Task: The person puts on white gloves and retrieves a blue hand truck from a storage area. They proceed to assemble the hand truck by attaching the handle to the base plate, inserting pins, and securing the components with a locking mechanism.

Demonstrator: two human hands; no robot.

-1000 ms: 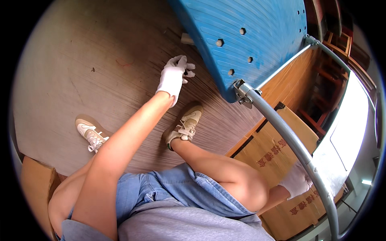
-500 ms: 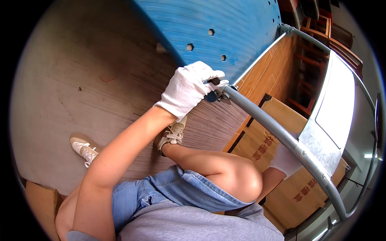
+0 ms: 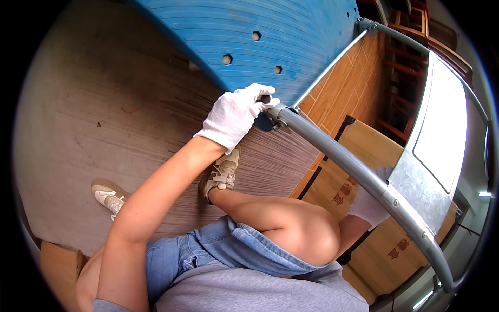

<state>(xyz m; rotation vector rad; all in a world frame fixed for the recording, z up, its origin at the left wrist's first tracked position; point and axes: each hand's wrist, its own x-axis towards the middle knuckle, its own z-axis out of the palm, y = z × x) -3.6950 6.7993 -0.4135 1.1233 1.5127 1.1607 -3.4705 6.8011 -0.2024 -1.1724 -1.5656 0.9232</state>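
My left hand (image 3: 231, 114), in a white glove, pinches a dark knob (image 3: 265, 99) at the joint where a grey metal tube handle (image 3: 338, 151) meets a blue ribbed platform (image 3: 260, 57). The platform stands tilted on its edge and has several hexagonal holes. My right hand (image 3: 368, 203), also gloved in white, is behind the tube handle; its fingers curl up past the tube beside a shiny metal panel (image 3: 434, 125). The tube hides part of that hand. A dark blue rounded piece (image 3: 264, 122) sits under the joint.
Cardboard boxes (image 3: 364, 143) with red print lie beyond the handle, and another box (image 3: 57, 270) is at the lower left. Wooden furniture (image 3: 405, 67) stands at the far right. My shoes (image 3: 222, 174) rest on the grey floor (image 3: 67, 156).
The blue platform and the joint have shifted a little to the left, my left hand moving along with the knob. At the right, the metal panel has moved slightly rightward.
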